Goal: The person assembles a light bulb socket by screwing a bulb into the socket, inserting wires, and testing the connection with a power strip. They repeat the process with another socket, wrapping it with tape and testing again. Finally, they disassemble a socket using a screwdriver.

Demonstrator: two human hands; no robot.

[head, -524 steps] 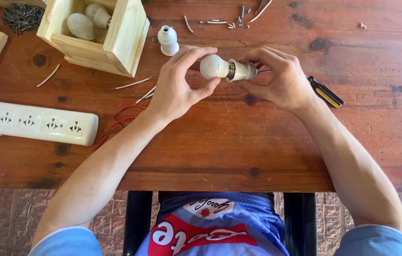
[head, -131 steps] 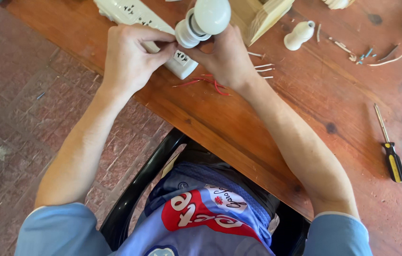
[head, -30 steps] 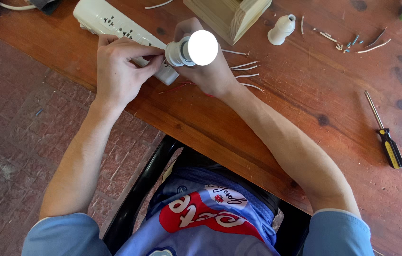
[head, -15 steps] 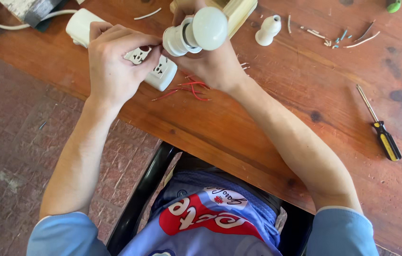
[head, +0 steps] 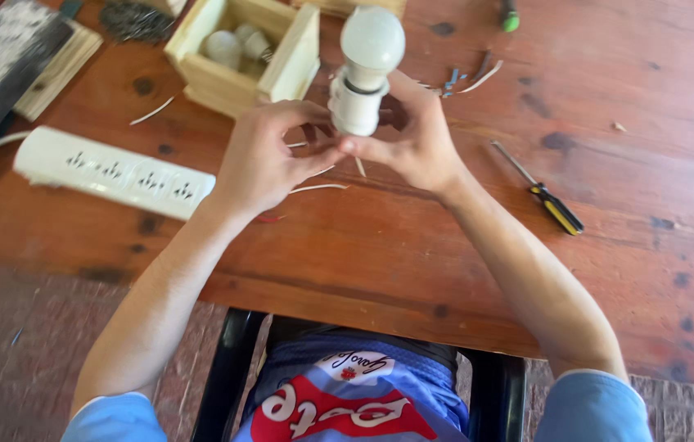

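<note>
Raised upright now, bulb [head: 371,37] and socket [head: 355,105] between both hands.

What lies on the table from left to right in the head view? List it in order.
White power strip → wooden box holding spare bulbs → left hand → white bulb in its socket, held upright by both hands → right hand → yellow-and-black screwdriver.

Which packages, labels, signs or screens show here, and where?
No packages, signs or screens.
Printed shirt: bottom centre, blue, with a red patch bearing white lettering and a small white collar tag.
Wooden box: top centre on the wooden table, open, unlabelled, pale bulbs inside.
Power strip: left on the table, long, white, no label visible.
</note>
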